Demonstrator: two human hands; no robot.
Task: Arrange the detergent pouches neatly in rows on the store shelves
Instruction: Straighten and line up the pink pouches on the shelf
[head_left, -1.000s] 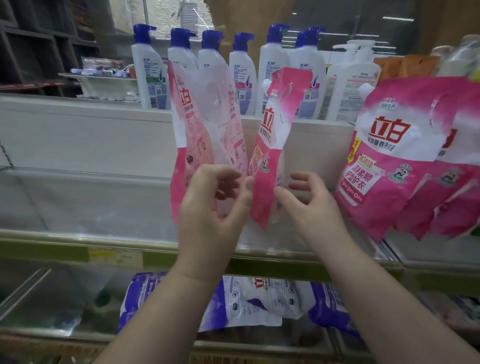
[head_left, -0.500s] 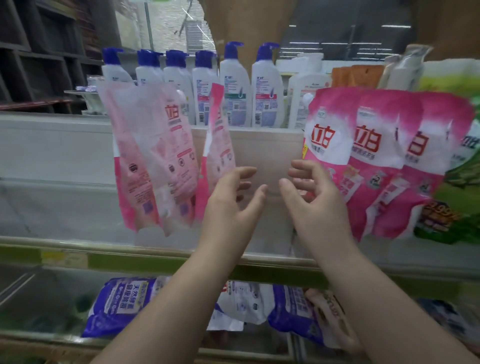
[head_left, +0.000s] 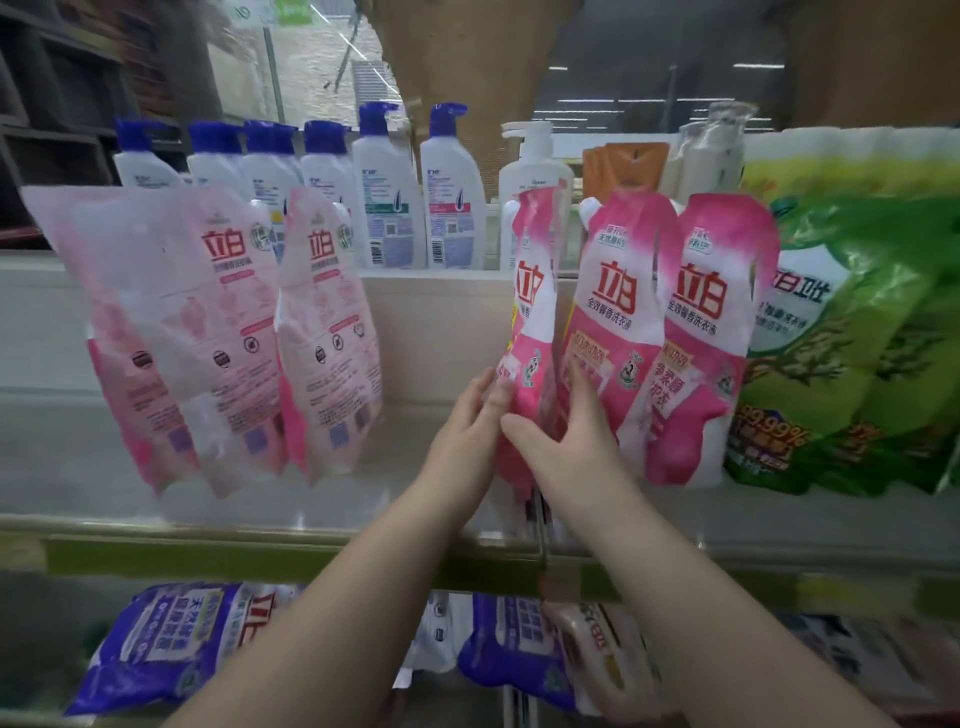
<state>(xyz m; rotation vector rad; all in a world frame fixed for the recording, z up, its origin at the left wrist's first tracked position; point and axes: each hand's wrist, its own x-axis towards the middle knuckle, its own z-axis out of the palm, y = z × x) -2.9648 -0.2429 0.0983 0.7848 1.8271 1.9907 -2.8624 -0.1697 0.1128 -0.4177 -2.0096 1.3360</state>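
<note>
Pink detergent pouches stand on the middle shelf (head_left: 260, 519). At the left, pale pink pouches (head_left: 228, 332) show their backs. At centre right, a narrow pink pouch (head_left: 530, 322) is turned edge-on, next to two front-facing pink pouches (head_left: 618, 322). My left hand (head_left: 467, 421) presses flat against the left side of the edge-on pouch. My right hand (head_left: 566, 441) grips its lower part from the right, fingers wrapped over its front.
White pump bottles with blue caps (head_left: 395, 202) line the upper shelf behind. Green detergent bags (head_left: 852, 353) crowd the right. Purple pouches (head_left: 161, 639) lie on the lower shelf. A bare gap in the shelf separates the left pouches from my hands.
My view and both hands have shifted right, away from the pale pouches. Both hands, which were apart and holding nothing, have closed in on the edge-on pink pouch.
</note>
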